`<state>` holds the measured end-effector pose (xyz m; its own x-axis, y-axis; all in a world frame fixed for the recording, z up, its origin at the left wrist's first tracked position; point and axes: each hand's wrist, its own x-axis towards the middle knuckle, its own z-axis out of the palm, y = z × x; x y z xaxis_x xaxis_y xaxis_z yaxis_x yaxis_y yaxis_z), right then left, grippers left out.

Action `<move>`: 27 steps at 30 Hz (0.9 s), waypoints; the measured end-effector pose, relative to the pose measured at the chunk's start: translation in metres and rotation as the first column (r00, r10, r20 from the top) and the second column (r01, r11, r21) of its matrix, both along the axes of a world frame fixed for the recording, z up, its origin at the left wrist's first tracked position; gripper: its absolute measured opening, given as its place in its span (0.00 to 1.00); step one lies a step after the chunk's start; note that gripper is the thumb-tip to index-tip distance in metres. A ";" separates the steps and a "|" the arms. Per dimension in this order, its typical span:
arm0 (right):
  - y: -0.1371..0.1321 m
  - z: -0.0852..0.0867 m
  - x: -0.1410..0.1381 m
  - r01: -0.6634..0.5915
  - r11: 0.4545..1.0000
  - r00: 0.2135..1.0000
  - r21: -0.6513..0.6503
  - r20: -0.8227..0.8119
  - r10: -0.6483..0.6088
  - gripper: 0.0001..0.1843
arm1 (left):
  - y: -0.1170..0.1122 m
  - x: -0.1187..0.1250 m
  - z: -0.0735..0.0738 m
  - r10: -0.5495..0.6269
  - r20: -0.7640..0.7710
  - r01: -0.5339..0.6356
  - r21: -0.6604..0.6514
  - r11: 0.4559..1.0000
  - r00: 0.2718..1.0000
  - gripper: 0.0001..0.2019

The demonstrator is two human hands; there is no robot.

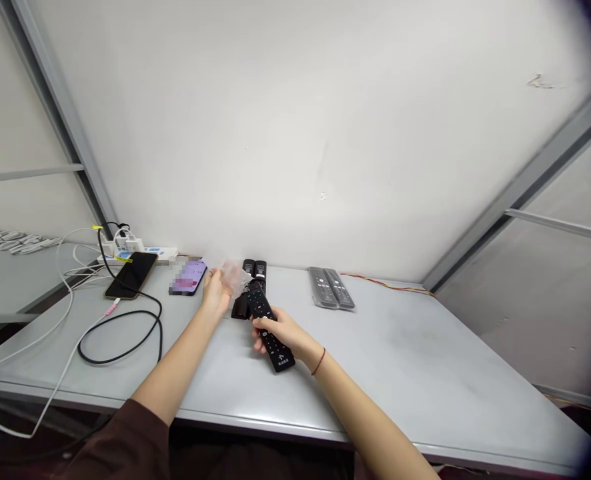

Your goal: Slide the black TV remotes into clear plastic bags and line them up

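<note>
Currently, at 12 o'clock on the tabletop [400, 360], the left hand [215, 291] pinches a clear plastic sleeve [234, 277] while the right hand [278, 332] wraps around a black remote [266, 321], just beside two dark remotes [252, 290], with two bagged remotes [331, 288] at 1 o'clock.

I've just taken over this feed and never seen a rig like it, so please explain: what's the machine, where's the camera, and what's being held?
There's no machine: these are a person's bare hands, seen from one camera worn on their head, looking forward and down. The right hand grips a black remote control. The left hand holds a piece of clear plastic film. On the grey table lie more dark remotes, two remotes in clear wrap, two phones and a power strip.
</note>
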<state>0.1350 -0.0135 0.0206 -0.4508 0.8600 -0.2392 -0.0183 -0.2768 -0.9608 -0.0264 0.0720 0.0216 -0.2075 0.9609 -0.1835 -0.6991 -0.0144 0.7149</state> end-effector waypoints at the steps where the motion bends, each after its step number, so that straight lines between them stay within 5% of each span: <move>1: 0.000 0.000 0.000 -0.011 1.000 1.000 0.009 -0.005 0.011 0.11 | 0.000 0.000 0.000 0.024 0.029 -0.025 0.015 1.000 0.999 0.07; 5: 0.000 0.001 -0.001 -0.037 0.999 0.999 -0.001 0.003 0.037 0.12 | -0.005 0.003 0.002 0.077 0.189 -0.089 0.059 0.994 0.979 0.05; 11: 0.002 0.001 -0.003 -0.016 0.999 0.999 -0.029 0.048 0.017 0.15 | -0.017 0.015 0.012 -0.017 0.235 -0.008 0.105 0.994 0.972 0.07; 20: 0.001 0.009 -0.005 0.027 0.986 0.997 -0.167 -0.062 -0.038 0.33 | -0.041 0.039 0.017 -0.134 0.083 0.128 0.073 0.989 0.988 0.10; 27: 0.006 0.003 -0.005 0.142 0.968 0.985 -0.206 -0.063 -0.158 0.37 | -0.054 0.061 0.005 -0.211 0.024 0.210 0.042 0.977 0.977 0.12</move>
<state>0.1302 -0.0079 0.0233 -0.3445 0.8575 -0.3822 -0.1468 -0.4513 -0.8802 0.0347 0.0179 0.0262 0.0052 0.9890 -0.1481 -0.7095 0.1080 0.6964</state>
